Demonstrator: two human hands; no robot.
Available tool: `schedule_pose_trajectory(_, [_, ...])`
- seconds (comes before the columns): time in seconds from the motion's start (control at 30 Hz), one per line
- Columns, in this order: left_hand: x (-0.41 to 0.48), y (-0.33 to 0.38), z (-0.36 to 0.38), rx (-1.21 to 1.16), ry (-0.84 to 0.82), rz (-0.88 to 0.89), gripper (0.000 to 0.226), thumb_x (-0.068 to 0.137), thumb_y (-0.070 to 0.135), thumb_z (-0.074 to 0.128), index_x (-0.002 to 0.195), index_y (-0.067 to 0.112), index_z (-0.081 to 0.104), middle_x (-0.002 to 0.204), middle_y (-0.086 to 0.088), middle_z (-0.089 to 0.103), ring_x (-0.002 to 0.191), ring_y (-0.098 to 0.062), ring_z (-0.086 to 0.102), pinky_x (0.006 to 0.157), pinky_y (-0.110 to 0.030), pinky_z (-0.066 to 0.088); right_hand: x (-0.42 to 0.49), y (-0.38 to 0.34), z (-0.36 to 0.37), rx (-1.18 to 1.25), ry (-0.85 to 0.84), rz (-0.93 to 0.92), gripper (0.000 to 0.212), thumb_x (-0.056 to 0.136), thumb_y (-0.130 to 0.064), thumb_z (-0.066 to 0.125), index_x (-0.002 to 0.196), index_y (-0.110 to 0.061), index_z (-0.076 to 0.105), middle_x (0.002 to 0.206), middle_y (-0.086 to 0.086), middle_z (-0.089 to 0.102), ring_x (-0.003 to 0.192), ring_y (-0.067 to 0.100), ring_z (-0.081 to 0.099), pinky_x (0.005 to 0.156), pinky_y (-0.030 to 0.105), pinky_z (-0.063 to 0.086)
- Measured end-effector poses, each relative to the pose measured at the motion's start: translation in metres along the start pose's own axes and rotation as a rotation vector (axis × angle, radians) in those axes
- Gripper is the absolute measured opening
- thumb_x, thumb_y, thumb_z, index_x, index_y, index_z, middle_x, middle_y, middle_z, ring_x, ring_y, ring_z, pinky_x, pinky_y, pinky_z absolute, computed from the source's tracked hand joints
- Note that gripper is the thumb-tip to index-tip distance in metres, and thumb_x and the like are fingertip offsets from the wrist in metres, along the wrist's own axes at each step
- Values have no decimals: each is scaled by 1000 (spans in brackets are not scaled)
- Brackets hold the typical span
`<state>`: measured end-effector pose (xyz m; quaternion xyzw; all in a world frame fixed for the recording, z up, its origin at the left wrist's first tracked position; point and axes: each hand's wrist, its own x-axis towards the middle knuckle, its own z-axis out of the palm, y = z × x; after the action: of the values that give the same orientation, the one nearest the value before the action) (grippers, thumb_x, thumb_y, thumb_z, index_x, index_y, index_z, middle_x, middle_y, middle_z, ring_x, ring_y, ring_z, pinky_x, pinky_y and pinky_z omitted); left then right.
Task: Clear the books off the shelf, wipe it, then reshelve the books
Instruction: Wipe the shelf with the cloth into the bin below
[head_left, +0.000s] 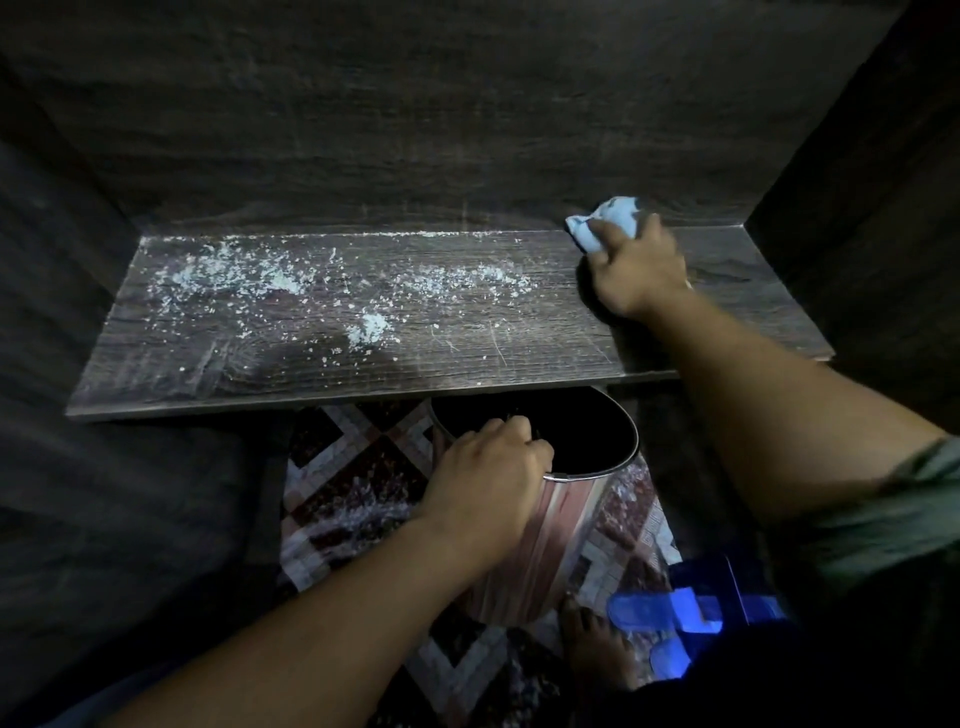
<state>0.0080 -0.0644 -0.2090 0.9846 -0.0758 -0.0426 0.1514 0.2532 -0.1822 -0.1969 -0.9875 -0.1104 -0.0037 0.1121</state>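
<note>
The right hand (636, 265), fingers clutching the blue cloth (608, 221) at the shelf's (519, 353) back-right corner, should sweep the white crumbs (234, 275) forward into the bin (550, 525) gripped below by the left hand (488, 467).

Dim, grainy, edges dark and bowed.

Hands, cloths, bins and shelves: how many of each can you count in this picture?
hands: 2, left hand and right hand
blue cloth: 1
metal bin: 1
shelf: 1
Total: 5
</note>
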Motion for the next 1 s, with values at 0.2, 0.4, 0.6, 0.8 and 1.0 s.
schedule_pose_trajectory(0.2, [3, 1, 4, -2, -12, 8, 34, 91, 6, 46, 121, 18, 56, 115, -2, 47, 112, -23, 46, 91, -34, 40, -21, 3, 4, 24, -87, -377, 51, 86, -35, 38, 136, -40, 51, 146, 14, 38, 132, 34, 34, 110, 45, 30])
schedule_pose_trajectory(0.4, [2, 0, 6, 25, -6, 8, 29, 92, 9, 47, 118, 19, 57, 113, -1, 47, 111, -22, 47, 90, -34, 41, -71, 37, -19, 338, -86, -440, 43, 88, -12, 43, 121, -27, 66, 119, 12, 53, 114, 22, 46, 96, 14, 29])
schedule_pose_trajectory(0.6, [0, 1, 9, 75, -12, 21, 32, 90, 7, 48, 119, 21, 55, 115, 0, 47, 112, -22, 48, 93, -33, 43, -33, 109, -46, 14, 98, 85, 55, 88, -48, 38, 140, -34, 46, 148, 16, 33, 133, 40, 32, 111, 42, 27])
schedule_pose_trajectory(0.8, [4, 1, 10, 73, -11, 27, 34, 89, 6, 49, 118, 22, 55, 114, 1, 46, 112, -21, 47, 92, -33, 42, -39, 77, -12, -56, 42, 81, 49, 95, -41, 38, 144, -38, 40, 155, 18, 24, 134, 41, 30, 111, 42, 24])
schedule_pose_trajectory(1.0, [7, 4, 12, 86, -22, 36, 28, 88, 13, 57, 114, 23, 57, 108, 2, 46, 108, -20, 49, 90, -32, 43, -71, 22, -8, 279, 4, -239, 48, 89, -4, 48, 129, -27, 61, 140, 11, 47, 129, 29, 42, 112, 28, 27])
